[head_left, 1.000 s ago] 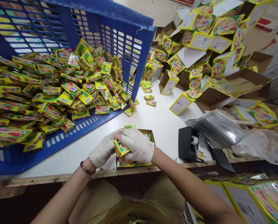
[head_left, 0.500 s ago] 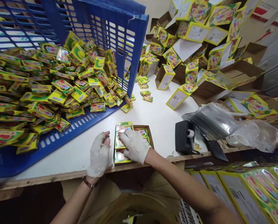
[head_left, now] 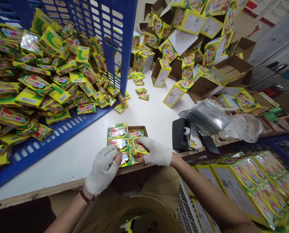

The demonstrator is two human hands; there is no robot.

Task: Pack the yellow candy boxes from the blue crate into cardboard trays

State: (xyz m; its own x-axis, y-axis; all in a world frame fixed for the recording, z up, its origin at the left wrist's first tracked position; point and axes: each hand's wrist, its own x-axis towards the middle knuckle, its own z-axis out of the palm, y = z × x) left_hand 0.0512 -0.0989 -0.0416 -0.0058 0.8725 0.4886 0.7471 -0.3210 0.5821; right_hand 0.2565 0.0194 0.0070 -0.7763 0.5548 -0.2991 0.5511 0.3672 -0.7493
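Observation:
Both my hands wear white knitted gloves with bare fingertips. My right hand [head_left: 156, 151] pinches a small yellow-green box [head_left: 139, 147] over the right half of a shallow brown carton [head_left: 145, 131]. Flat rows of the same printed small boxes [head_left: 117, 132] fill the carton's visible part. At its near left corner, my left hand [head_left: 104, 168] curls its fingers over the edge, with the thumb against the near side. The gloves partly hide the carton's front corners.
A blue plastic crate [head_left: 74, 124] heaped with small boxes [head_left: 54, 77] stands at left. Several loose boxes [head_left: 143, 96] lie mid-table. Open display cartons [head_left: 175, 94] pile up behind. A black tape dispenser [head_left: 180, 134] and clear plastic sheets [head_left: 207, 116] sit at right, with packed cartons [head_left: 232, 181] below.
My right hand has moved to the carton's right side and now holds a small box tilted above the others. My left hand has come in onto the carton's near left corner. The view has shifted right.

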